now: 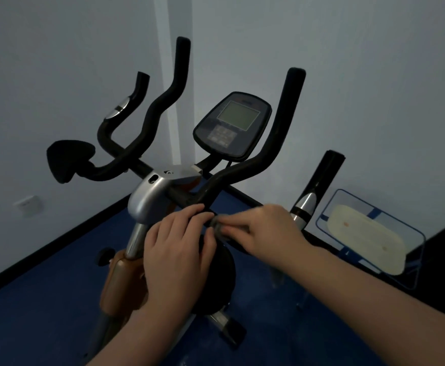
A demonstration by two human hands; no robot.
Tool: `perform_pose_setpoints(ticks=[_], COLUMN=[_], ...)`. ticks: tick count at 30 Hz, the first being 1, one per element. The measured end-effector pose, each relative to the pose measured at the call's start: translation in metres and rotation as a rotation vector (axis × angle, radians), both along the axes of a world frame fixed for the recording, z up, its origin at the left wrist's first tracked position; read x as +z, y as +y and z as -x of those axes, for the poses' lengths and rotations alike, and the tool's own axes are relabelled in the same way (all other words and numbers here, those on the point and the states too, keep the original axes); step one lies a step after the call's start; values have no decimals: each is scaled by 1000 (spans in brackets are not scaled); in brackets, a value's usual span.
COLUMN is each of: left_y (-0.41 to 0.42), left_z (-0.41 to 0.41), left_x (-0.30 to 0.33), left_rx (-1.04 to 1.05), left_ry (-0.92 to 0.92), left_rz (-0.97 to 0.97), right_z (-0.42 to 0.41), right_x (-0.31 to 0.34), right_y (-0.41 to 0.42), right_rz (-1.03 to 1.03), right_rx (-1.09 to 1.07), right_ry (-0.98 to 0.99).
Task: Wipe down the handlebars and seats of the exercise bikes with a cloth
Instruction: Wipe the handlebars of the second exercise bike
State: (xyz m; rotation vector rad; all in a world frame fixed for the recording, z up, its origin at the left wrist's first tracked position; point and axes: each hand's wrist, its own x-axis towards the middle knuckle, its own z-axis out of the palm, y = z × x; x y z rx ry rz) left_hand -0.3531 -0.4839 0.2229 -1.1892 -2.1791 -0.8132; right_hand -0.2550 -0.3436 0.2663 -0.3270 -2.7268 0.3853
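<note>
Black foam padding covered the handlebars [160,101], which rose in bent tubes from the left of the frame to the upper centre, with a rounded black pad [68,159] at far left. A brushed silver clamp housing [150,191] sat at centre, and above it to the right tilted the oval console [232,122] with its dull grey screen. Lower centre, the left hand [176,249] rested on the bar with fingers curled over it, steadying the bike. Just right of it, the right hand [263,228] pinched a small grey cloth [220,228] (blurred, apparently crumpled) against the near bar end. The step in hand looked like wiping the near grip; next would seemingly call for sliding the cloth up along the right upright bar [287,114]. At far right a glossy black-and-chrome post [316,186] stood before a pale oval panel [364,236].
</note>
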Motion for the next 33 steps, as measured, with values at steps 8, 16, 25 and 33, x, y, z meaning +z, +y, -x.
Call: perform_pose_setpoints(ticks=[8,16,25,33], left_y=[-1,-1,0,-2], left_z=[-1,0,0,1], left_x=[0,0,1,-1], left_rx=[-7,-4,-11,-39], left_ry=[-34,-47,-50,-43], left_rz=[-21,-27,-62,-54], right_z=[-7,28,34,-19], right_x=[26,7,14,0], right_y=[8,-11,0,3], right_rz=[89,231,177,-227], right_rx=[-72,-215,-285,-7], right_ry=[-326,-143,-345,-169])
